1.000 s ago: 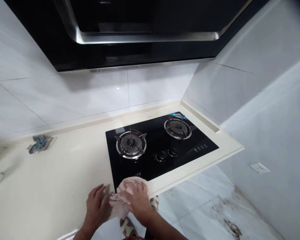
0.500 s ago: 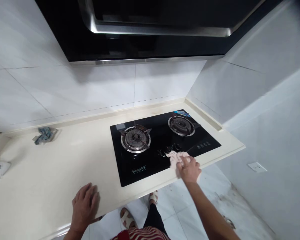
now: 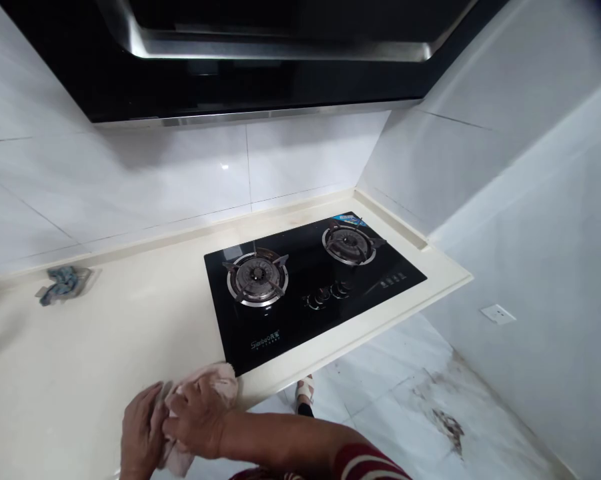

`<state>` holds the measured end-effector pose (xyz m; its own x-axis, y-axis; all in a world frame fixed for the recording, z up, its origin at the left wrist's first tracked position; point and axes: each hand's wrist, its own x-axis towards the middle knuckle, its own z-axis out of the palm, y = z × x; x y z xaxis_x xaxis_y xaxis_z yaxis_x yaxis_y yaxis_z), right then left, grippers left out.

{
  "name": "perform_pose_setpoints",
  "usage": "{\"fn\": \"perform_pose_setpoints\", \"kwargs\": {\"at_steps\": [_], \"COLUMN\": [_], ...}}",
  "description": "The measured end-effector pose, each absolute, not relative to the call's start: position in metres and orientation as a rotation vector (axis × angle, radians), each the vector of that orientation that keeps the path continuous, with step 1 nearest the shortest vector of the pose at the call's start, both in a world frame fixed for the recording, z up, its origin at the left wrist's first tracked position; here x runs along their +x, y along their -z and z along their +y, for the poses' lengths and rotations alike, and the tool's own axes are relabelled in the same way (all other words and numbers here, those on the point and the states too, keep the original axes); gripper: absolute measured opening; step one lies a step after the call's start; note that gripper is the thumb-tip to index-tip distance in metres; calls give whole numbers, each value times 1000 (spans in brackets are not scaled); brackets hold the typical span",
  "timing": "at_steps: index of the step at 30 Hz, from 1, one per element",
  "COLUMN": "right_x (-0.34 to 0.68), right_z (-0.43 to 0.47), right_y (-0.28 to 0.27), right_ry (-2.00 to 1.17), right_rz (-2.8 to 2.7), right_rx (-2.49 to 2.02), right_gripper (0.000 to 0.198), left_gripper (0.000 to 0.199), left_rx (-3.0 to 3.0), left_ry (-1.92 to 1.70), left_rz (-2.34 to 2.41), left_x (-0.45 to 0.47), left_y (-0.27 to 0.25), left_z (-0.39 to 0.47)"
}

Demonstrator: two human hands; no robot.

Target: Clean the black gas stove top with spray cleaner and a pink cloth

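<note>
A pale pink cloth (image 3: 223, 383) lies bunched at the counter's front, beside the near left corner of the black gas stove (image 3: 300, 327). My right hand (image 3: 200, 413) is closed on the cloth, its forearm reaching across from the right. Right beside it, my left hand (image 3: 141, 427) has its curled fingers on the cloth's left edge. Both hands are close together, and part of the cloth is hidden beneath them. Two burners with metal pan supports and a set of knobs (image 3: 325, 295) show on the stove.
A black range hood (image 3: 255, 87) hangs over the stove. On the cream counter (image 3: 130, 320), a crumpled blue-grey rag (image 3: 63, 283) lies by the back wall. A socket (image 3: 498, 314) is on the right wall. Brown dirt (image 3: 447, 427) marks the tiled floor.
My right hand has carried the cloth left from the stove's front edge by the knobs to my left hand. My left hand, earlier resting on the counter, now touches the cloth. The view has shifted.
</note>
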<state>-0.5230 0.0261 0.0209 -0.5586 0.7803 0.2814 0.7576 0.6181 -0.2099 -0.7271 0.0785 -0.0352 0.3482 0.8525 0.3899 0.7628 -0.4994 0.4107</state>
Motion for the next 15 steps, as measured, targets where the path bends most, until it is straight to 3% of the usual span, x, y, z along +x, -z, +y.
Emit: {"fn": "perform_pose_setpoints", "kwargs": {"at_steps": [4,9,15], "right_x": [-484,-407,-327], "right_z": [14,-25,-30], "right_y": [-22,-40,-72], "right_ry": [-373,-826,-517], "right_rz": [-2358,-1753,-1307], "right_rx": [-1338,-1680,-2031], "right_gripper": [37,40,51], "left_gripper": [39,29,23], "left_rx": [2452,2471,2517], "left_ry": [-863,-910,-956], "left_rz": [1481,1477,1476], "left_x": [-727,-718,-718], "left_y": [35,28,31], "left_z": [77,74,76]}}
